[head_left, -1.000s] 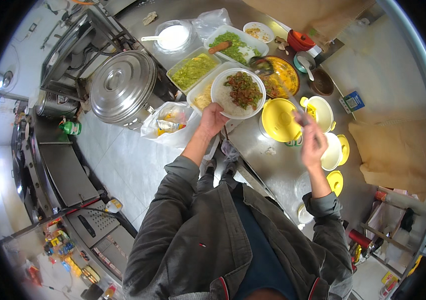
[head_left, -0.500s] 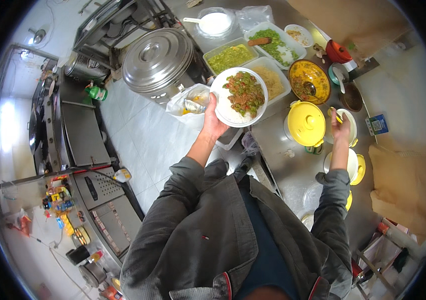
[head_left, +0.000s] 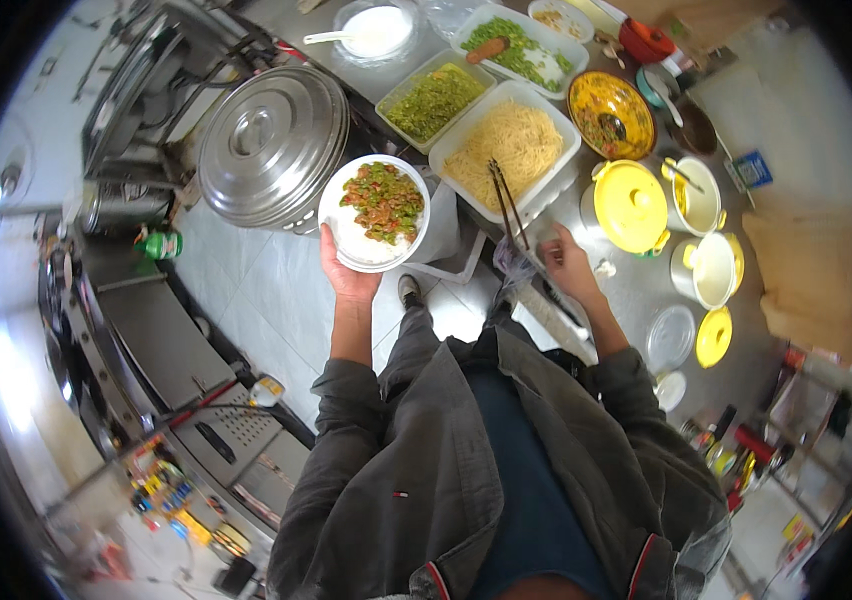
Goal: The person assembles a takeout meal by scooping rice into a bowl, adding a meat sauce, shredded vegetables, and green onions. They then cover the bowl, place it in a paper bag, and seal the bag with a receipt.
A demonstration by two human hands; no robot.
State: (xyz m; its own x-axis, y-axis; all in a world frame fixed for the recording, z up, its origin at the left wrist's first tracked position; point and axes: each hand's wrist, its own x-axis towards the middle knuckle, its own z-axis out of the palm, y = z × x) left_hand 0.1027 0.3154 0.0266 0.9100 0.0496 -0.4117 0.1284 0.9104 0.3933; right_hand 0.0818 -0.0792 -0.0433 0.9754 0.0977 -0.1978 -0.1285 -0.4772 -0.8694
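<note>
My left hand (head_left: 345,272) holds a white bowl (head_left: 350,240) of rice topped with a green and red stir-fry, raised over the floor beside the counter. My right hand (head_left: 563,262) grips a pair of dark chopsticks (head_left: 506,201) whose tips lie over a white tray of yellow noodles (head_left: 512,143). A yellow lid (head_left: 631,204) covers a pot just right of that hand.
A large steel pot with a lid (head_left: 271,143) stands left of the bowl. Trays of chopped greens (head_left: 436,100) and vegetables (head_left: 511,44), a yellow patterned bowl (head_left: 610,111), two cream pots (head_left: 703,232) and a loose yellow lid (head_left: 714,337) crowd the steel counter (head_left: 636,295). A stove (head_left: 116,330) runs along the left.
My right hand left the yellow pot lid and took up the chopsticks at the noodle tray. The bowl in my left hand moved left, away from the trays.
</note>
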